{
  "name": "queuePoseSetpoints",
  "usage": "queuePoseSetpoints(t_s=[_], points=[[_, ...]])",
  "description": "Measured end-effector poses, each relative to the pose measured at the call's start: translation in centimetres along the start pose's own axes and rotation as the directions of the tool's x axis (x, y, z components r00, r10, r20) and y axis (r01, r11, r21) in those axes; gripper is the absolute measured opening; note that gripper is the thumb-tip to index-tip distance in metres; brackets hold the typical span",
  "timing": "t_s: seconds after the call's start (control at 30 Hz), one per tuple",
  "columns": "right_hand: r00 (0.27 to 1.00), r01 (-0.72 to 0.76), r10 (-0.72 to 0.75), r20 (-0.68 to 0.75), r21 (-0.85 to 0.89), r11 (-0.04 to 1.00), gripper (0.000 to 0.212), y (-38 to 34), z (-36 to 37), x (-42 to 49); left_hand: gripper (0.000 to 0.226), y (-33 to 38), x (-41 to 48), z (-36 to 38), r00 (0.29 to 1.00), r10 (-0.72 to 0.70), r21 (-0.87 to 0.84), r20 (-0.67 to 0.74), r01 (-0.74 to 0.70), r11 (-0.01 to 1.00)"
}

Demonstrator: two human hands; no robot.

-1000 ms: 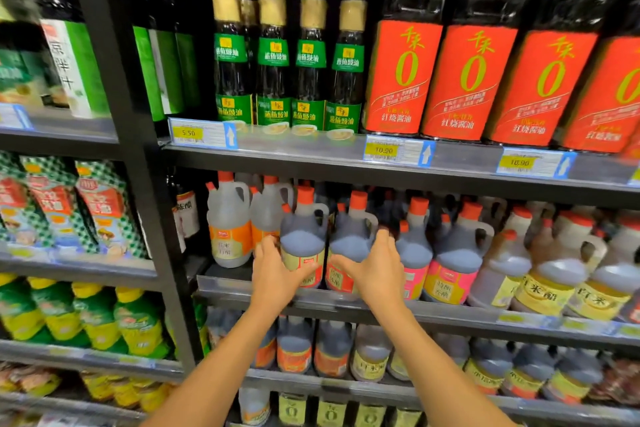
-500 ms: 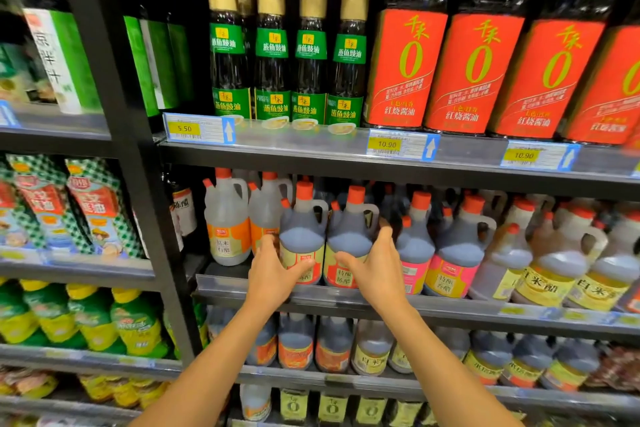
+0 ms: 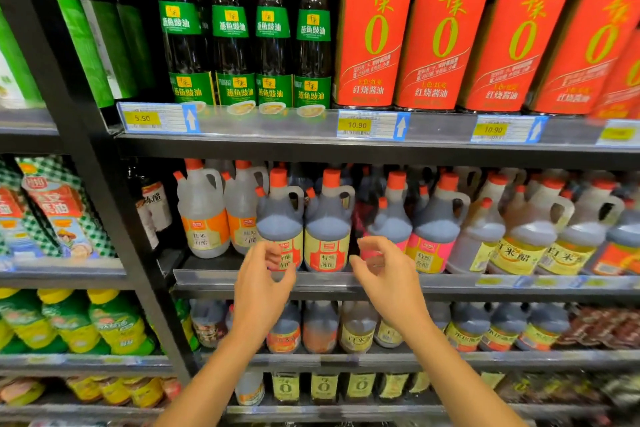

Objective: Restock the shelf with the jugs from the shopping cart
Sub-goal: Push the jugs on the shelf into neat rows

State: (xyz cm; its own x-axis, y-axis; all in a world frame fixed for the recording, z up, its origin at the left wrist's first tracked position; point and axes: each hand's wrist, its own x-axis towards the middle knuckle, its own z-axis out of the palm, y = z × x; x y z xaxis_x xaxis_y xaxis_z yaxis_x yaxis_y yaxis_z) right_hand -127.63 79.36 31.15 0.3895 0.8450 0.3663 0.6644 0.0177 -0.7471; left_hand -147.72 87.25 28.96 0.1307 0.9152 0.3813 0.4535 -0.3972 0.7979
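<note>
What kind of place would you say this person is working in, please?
Most likely a supermarket condiment aisle: tiered shelves packed with rows of identical vinegar jugs and soy sauce bottles, with yellow price tags along the edges.

dark jug (image 3: 280,218) label: lower-L hid by L grip (image 3: 260,291) | far-R price tag (image 3: 618,133): blurred

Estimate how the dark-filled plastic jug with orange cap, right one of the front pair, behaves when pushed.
The dark-filled plastic jug: liquid reaches near the neck, so probably heavy for its size. Broad base, narrow top: likely slides rather than tips if pushed low. Its moulded handle should give a secure grip.
</note>
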Motion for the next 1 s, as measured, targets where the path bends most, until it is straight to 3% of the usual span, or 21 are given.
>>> queuePoseSetpoints(t_s=[0.1, 0.27, 0.43, 0.53, 0.77, 1.0], points=[[0.988, -0.071, 0.076, -0.133, 0.042, 0.997, 0.023, 2.0, -2.6, -0.3, 0.025, 2.4, -0.8, 2.5, 0.989, 0.046, -0.038, 0.137, -0.041, 0.998], [0.921, -0.150, 0.168, -0.352, 0.078, 0.986, 0.041, 5.9, -6.1, 0.6, 0.043, 6.3, -0.9, 7.8, 0.971, 0.063, -0.123, 0.231, -0.035, 0.992], [0.892, -0.196, 0.232, -0.387, 0.130, 0.972, 0.077, 8.7, -6.5, 2.0, 0.070, 7.5, -1.4, 12.5, 0.986, -0.017, -0.106, 0.168, 0.036, 0.994], [0.885, -0.213, 0.253, -0.390, 0.143, 0.966, 0.088, 9.4, -5.9, 2.6, 0.081, 7.9, -1.5, 14.9, 0.992, -0.079, -0.062, 0.098, 0.085, 0.994], [0.848, -0.208, 0.268, -0.456, 0.178, 0.962, 0.083, 9.6, -4.4, 2.7, 0.097, 10.2, -1.6, 18.3, 0.980, -0.111, 0.181, -0.166, 0.141, 0.973], [0.855, -0.189, 0.290, -0.429, 0.263, 0.946, 0.069, 10.3, -5.1, 2.9, 0.093, 9.0, -1.4, 18.6, 0.978, -0.096, 0.185, -0.186, 0.131, 0.974]])
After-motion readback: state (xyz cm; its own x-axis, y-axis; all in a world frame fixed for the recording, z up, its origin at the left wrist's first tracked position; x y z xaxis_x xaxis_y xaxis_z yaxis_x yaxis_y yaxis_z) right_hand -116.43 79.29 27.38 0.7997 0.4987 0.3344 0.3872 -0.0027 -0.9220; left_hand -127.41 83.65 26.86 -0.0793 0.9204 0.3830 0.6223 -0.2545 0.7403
